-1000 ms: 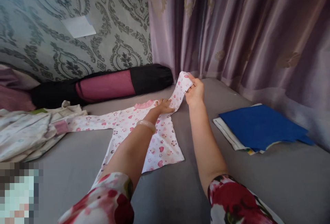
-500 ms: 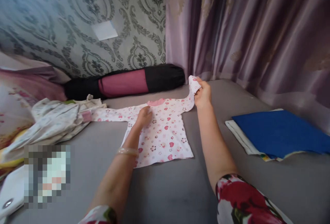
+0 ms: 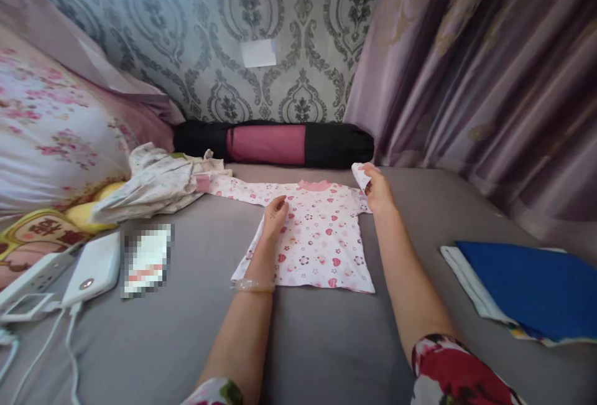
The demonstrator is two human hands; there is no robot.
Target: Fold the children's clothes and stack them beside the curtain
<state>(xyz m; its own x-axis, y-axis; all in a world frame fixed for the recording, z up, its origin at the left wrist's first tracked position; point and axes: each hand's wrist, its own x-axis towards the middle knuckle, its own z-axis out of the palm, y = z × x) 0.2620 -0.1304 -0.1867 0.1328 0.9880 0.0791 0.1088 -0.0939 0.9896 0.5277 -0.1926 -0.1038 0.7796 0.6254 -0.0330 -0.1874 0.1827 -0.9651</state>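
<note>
A small white baby shirt with pink hearts and a pink collar lies flat on the grey bed surface. My left hand rests on the shirt's left side near the shoulder, fingers lying flat. My right hand pinches the end of the shirt's right sleeve, which is folded up by the right shoulder. The shirt's left sleeve stretches out to the left toward a heap of clothes. A pale bangle sits on my left wrist.
A heap of pale clothes lies at the left. A black and pink rolled bag lies along the wall. Folded blue cloth is at the right by the curtain. A white power bank with cables and floral pillows are at the left.
My right hand has brought the right sleeve down and inward toward the shirt's shoulder. My left hand slid from the right side of the shirt to its left side. The view swung left.
</note>
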